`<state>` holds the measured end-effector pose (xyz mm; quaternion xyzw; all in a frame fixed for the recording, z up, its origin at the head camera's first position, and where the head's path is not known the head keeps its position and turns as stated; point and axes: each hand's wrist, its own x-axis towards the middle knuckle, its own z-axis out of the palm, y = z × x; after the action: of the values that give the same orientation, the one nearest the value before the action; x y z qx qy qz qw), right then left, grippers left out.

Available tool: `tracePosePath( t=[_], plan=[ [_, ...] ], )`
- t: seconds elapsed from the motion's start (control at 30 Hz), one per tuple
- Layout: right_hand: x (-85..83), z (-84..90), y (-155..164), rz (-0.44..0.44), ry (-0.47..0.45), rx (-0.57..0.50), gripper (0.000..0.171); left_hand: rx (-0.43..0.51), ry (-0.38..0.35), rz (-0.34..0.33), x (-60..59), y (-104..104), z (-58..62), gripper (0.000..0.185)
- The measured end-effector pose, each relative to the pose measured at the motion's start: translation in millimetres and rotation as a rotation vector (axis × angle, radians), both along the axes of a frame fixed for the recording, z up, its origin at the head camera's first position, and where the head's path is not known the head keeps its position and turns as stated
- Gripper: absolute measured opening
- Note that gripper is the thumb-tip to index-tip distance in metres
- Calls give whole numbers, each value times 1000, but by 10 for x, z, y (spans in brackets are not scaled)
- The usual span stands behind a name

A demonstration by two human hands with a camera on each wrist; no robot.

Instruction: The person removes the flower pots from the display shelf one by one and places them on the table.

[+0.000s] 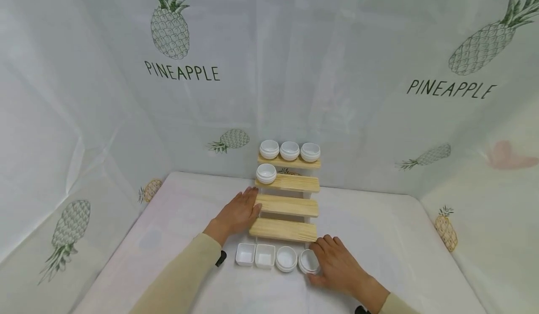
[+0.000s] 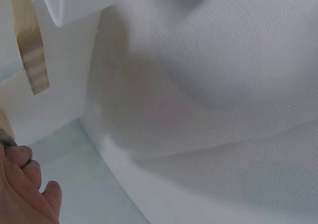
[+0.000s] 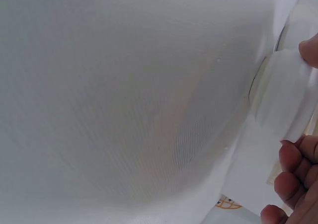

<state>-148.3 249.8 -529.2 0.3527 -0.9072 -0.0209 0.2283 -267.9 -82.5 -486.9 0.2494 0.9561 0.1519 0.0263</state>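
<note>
Head view: my right hand point(image 1: 337, 267) has its fingers curled around the small round white ceramic bowl point(image 1: 309, 261), the rightmost in the row on the white cloth-covered surface point(image 1: 400, 239) in front of the stepped pale-wood display rack point(image 1: 288, 197). Best handling, I'd judge: keep the pinch on the rim even, lift straight up to clear the neighbouring round white bowl point(image 1: 286, 258), and keep it level. My left hand point(image 1: 237, 213) lies flat, fingers straight, against the left end of the rack's third step, steadying it, holding nothing. Two square white dishes point(image 1: 255, 254) sit at the left of the row; four more round white bowls point(image 1: 289, 150) are on the upper two steps. Left wrist view: mostly cloth, an edge of pale wood, my fingers low left. Right wrist view: fingertips point(image 3: 293, 159) wrap the bowl's white wall at the right edge, thumb on top.
</note>
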Motion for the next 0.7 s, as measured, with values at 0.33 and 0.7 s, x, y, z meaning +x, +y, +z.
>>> tracePosePath(
  t=[0.33, 0.7],
  plan=[
    [-312, 559, -134, -18, 85, -136, 53, -17, 29, 11, 33, -3, 11, 70],
    [-1144, 1229, -801, -127, 80, -154, 61, -22, 28, 6, 53, -1, -4, 71]
  ],
)
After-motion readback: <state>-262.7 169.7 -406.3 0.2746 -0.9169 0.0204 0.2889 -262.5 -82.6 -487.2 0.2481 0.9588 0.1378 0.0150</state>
